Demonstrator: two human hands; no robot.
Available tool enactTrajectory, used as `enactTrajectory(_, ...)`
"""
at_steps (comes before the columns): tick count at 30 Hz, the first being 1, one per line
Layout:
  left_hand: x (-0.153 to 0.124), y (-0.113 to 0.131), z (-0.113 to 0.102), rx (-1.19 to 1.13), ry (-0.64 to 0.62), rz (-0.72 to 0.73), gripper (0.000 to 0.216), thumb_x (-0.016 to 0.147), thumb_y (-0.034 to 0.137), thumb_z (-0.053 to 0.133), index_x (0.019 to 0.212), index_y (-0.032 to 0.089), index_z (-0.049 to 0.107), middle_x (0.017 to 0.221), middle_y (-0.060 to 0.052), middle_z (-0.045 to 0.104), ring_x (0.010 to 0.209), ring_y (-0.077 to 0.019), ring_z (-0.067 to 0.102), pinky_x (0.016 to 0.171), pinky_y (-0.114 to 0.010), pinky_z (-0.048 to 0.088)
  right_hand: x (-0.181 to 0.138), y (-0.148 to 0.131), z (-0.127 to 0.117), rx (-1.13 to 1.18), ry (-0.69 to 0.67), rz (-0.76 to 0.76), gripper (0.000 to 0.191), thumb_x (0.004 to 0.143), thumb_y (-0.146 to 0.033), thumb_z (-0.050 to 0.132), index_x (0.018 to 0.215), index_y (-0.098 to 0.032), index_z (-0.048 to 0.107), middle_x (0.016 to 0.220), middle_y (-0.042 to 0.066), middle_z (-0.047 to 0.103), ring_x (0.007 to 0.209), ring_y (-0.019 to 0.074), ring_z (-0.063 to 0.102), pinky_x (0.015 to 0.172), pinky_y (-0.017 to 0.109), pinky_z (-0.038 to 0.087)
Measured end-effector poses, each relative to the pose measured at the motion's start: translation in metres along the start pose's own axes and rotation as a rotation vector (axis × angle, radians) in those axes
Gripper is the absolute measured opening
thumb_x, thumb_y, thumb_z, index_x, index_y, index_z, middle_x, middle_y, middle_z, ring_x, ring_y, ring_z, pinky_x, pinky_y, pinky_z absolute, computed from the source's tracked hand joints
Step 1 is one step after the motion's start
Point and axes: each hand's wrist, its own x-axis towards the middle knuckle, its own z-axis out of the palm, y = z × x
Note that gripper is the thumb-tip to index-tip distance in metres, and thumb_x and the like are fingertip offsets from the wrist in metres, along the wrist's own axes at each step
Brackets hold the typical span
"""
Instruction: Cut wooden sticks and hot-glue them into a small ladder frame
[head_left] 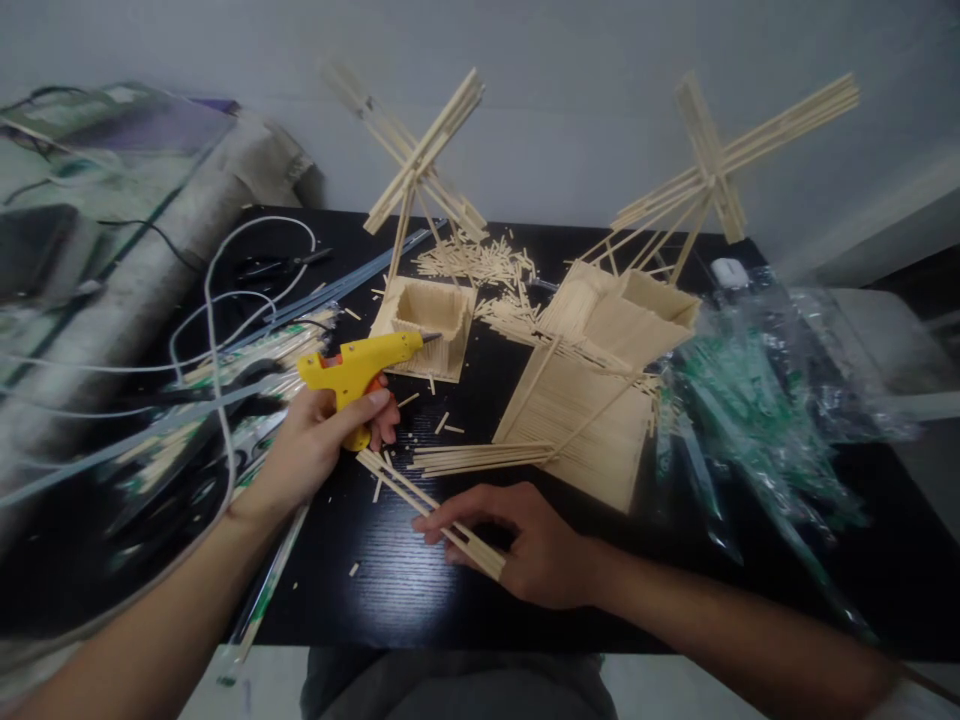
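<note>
My left hand [319, 445] is closed round the handle of a yellow glue gun [358, 367], whose nozzle points right toward a small open box of wooden sticks [425, 325]. My right hand [521, 545] lies on the black table [390, 590] and pinches a flat strip of thin wooden sticks [420, 500] that runs diagonally toward the glue gun. Just beyond my right hand lies a loose bundle of sticks [480, 457], and behind that a larger stick-built house with a slanted roof [592, 395].
Two stick windmill crosses [420, 160] [720, 170] rise at the back. Loose stick offcuts [480, 265] litter the middle. White and grey cables [217, 330] and packaging crowd the left. Crumpled clear plastic wrappers [750, 400] pile up on the right.
</note>
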Motion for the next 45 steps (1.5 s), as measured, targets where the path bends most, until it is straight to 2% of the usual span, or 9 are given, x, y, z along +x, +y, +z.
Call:
enactTrajectory(8, 0.000, 0.001, -0.001, 0.095, 0.167, 0.010, 0.034, 0.082, 0.048, 0.083, 0.091, 0.017, 0.071, 0.078, -0.001, 0.071, 0.065, -0.0132, 0.064, 0.059, -0.023, 0.052, -0.001, -0.002, 0.001, -0.146, 0.003, -0.140, 0.047, 0.091, 0.000, 0.068, 0.134, -0.021, 0.068, 0.132, 0.009, 0.078, 0.114, 0.0160, 0.078, 0.098, 0.025, 0.062)
enactTrajectory(15, -0.001, 0.004, 0.002, 0.067, 0.115, 0.071, 0.024, 0.078, 0.036, 0.086, 0.083, 0.020, 0.069, 0.060, 0.004, 0.064, 0.051, -0.0093, 0.056, 0.051, -0.020, 0.048, -0.002, -0.001, -0.001, -0.239, -0.026, -0.181, 0.058, 0.090, -0.009, 0.075, 0.144, -0.025, 0.059, 0.139, 0.010, 0.074, 0.121, 0.0175, 0.075, 0.098, 0.026, 0.063)
enactTrajectory(21, -0.004, 0.007, 0.004, 0.109, 0.063, 0.033, 0.029, 0.075, 0.036, 0.089, 0.087, 0.019, 0.068, 0.059, 0.004, 0.065, 0.050, -0.0099, 0.058, 0.051, -0.020, 0.049, -0.005, 0.001, -0.004, -0.186, -0.077, -0.222, 0.100, 0.066, -0.035, 0.100, 0.153, -0.027, 0.051, 0.139, 0.012, 0.073, 0.117, 0.0243, 0.076, 0.099, 0.031, 0.060)
enactTrajectory(24, -0.009, 0.008, 0.010, 0.165, -0.004, 0.003, 0.030, 0.075, 0.037, 0.088, 0.085, 0.018, 0.067, 0.059, 0.004, 0.065, 0.049, -0.0113, 0.058, 0.050, -0.022, 0.050, -0.003, -0.002, -0.007, -0.170, -0.095, -0.150, 0.085, 0.072, -0.039, 0.097, 0.147, -0.025, 0.059, 0.126, 0.011, 0.079, 0.102, 0.0219, 0.078, 0.094, 0.031, 0.061)
enactTrajectory(32, -0.017, 0.006, 0.032, 0.227, -0.172, -0.005, 0.029, 0.076, 0.039, 0.085, 0.071, 0.019, 0.066, 0.059, 0.002, 0.063, 0.051, -0.0125, 0.059, 0.048, -0.023, 0.050, 0.005, -0.010, -0.004, -0.034, -0.113, -0.052, 0.022, 0.096, -0.024, 0.076, 0.116, -0.018, 0.078, 0.118, 0.012, 0.083, 0.108, 0.0228, 0.080, 0.097, 0.033, 0.062)
enactTrajectory(35, -0.015, 0.004, 0.024, 0.233, -0.149, 0.034, 0.034, 0.084, 0.048, 0.081, 0.073, 0.018, 0.069, 0.059, 0.000, 0.066, 0.051, -0.0125, 0.060, 0.048, -0.022, 0.050, 0.005, -0.008, -0.004, -0.036, -0.045, 0.014, 0.015, 0.099, -0.021, 0.071, 0.110, -0.019, 0.080, 0.108, 0.009, 0.085, 0.100, 0.0200, 0.082, 0.091, 0.032, 0.064)
enactTrajectory(38, -0.011, 0.004, 0.010, 0.193, -0.061, 0.104, 0.041, 0.092, 0.057, 0.072, 0.084, 0.017, 0.075, 0.069, -0.004, 0.073, 0.052, -0.0127, 0.062, 0.049, -0.023, 0.051, 0.007, -0.003, -0.007, -0.026, 0.134, 0.094, 0.015, 0.098, -0.021, 0.071, 0.107, -0.020, 0.082, 0.096, 0.007, 0.085, 0.085, 0.0176, 0.081, 0.081, 0.030, 0.066)
enactTrajectory(41, -0.008, 0.007, 0.001, 0.070, -0.002, 0.197, 0.036, 0.093, 0.054, 0.072, 0.095, 0.018, 0.078, 0.081, -0.007, 0.078, 0.055, -0.0154, 0.065, 0.046, -0.025, 0.051, 0.009, 0.002, -0.010, 0.048, 0.289, 0.155, 0.013, 0.096, -0.023, 0.073, 0.105, -0.021, 0.083, 0.094, 0.006, 0.084, 0.078, 0.0166, 0.080, 0.073, 0.028, 0.066)
enactTrajectory(45, -0.009, 0.002, -0.008, 0.038, -0.004, 0.265, 0.028, 0.089, 0.048, 0.076, 0.095, 0.021, 0.081, 0.083, -0.008, 0.079, 0.058, -0.0190, 0.067, 0.040, -0.025, 0.049, 0.011, 0.004, -0.013, 0.027, 0.320, 0.149, 0.012, 0.094, -0.024, 0.074, 0.103, -0.021, 0.082, 0.096, 0.007, 0.083, 0.075, 0.0167, 0.079, 0.070, 0.028, 0.065)
